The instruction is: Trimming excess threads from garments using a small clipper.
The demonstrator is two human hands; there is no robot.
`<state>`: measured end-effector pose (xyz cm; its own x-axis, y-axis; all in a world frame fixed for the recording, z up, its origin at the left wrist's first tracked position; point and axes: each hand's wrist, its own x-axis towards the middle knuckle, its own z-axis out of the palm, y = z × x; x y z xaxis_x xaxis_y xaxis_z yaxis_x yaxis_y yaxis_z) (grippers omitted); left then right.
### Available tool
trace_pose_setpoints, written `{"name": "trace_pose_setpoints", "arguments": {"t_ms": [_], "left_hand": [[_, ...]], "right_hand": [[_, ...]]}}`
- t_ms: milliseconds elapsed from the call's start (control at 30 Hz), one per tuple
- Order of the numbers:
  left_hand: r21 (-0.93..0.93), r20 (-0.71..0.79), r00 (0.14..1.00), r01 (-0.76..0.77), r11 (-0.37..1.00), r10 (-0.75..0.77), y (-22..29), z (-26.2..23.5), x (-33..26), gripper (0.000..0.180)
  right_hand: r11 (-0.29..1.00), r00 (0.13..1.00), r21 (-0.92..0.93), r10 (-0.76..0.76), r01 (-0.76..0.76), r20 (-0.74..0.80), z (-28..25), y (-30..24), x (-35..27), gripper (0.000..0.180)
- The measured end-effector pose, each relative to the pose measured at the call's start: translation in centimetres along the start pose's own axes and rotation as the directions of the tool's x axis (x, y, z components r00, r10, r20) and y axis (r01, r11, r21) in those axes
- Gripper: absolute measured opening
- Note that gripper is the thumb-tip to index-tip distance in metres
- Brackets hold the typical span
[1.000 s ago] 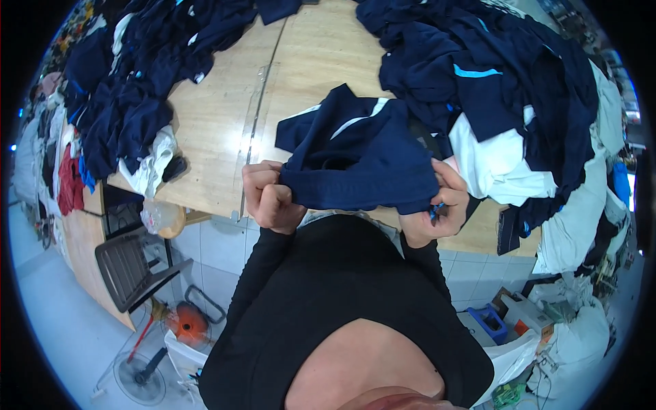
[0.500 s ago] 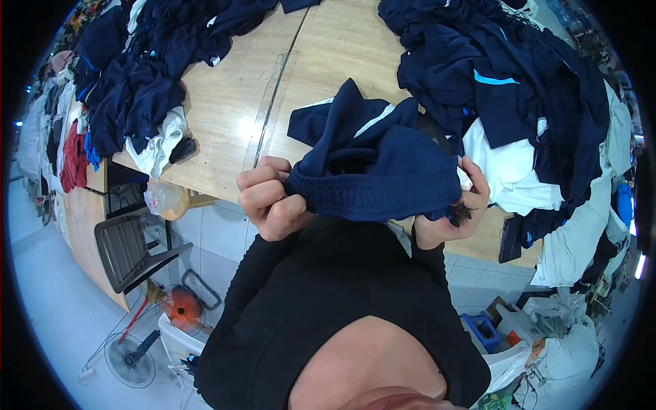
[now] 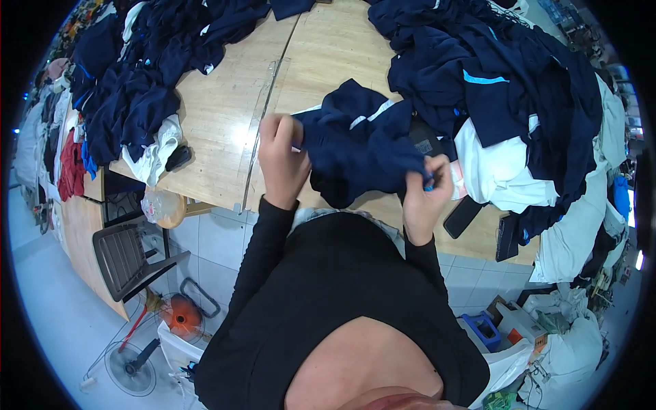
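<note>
A dark navy garment (image 3: 362, 154) with thin white stripes sits bunched and crumpled over the near edge of the wooden table (image 3: 219, 137), pinched at both ends, its lower folds drooping past the edge.

view: head, single wide fisheye worn on the person's head | facing: steeply down over the chest toward the wooden surface (image 3: 205, 130) | range: close to both hands, surface edge just beyond | edges: straight lines bow near the rim, floor fan (image 3: 130, 365) at lower left | shared: no second view
</note>
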<state>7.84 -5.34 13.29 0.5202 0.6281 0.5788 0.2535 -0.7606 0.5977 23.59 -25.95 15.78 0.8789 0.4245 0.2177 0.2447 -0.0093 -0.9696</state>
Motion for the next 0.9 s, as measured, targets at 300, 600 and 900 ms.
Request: {"name": "trace_pose_setpoints", "arguments": {"t_ms": [300, 600, 900], "left_hand": [[-0.597, 0.535, 0.844, 0.414, 0.687, -0.044, 4.9, 1.1, -1.9, 0.039], [-0.521, 0.571, 0.818, 0.421, 0.742, -0.063, 4.4, 1.0, -1.0, 0.024], [-0.557, 0.573, 0.804, 0.525, 0.643, -0.160, 4.4, 0.1, -0.9, 0.041]], "right_hand": [[0.594, 0.781, 0.507, 0.479, -0.624, 0.400, -1.0, -1.2, 0.4, 0.019], [0.914, 0.949, 0.316, 0.175, -0.256, 0.261, -0.2, -1.5, 0.8, 0.026], [0.996, 0.916, -0.038, 0.087, -0.079, 0.392, 0.1, -1.3, 0.5, 0.016]]}}
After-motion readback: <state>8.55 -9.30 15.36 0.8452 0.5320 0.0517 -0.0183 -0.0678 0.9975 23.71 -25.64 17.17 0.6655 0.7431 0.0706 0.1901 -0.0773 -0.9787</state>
